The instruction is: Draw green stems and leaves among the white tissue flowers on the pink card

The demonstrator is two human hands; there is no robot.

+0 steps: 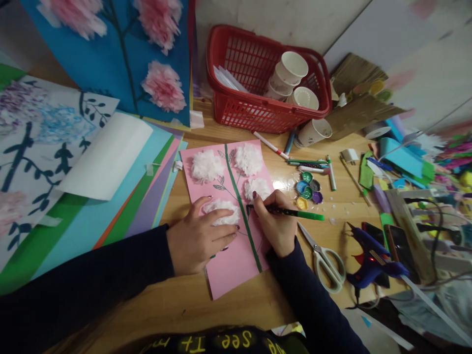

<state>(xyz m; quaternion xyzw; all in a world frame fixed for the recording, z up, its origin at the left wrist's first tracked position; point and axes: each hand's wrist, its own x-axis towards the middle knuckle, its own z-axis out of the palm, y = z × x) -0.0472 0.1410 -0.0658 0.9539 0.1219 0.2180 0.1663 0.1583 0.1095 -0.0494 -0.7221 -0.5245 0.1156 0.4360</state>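
Observation:
A sheet of pink paper [224,280] lies on the wooden table, with a green stem drawn down it. Fluffy white paper flowers [207,166] sit on both sides of the stem, and small outlined leaves branch off it. My right hand [277,222] grips a marker pen [291,211] with a black barrel and green end, its tip at the paper beside the stem. My left hand [206,235] rests spread over the sheet, fingers across the lower left white flower [226,212], which they partly hide.
A red basket [250,115] with paper cups stands at the back. Paint pots [302,192] and pens lie right of the sheet. Scissors [328,265] and a blue glue gun [372,260] are near my right arm. Coloured papers [147,206] are piled left; a blue flower picture [121,73] stands behind.

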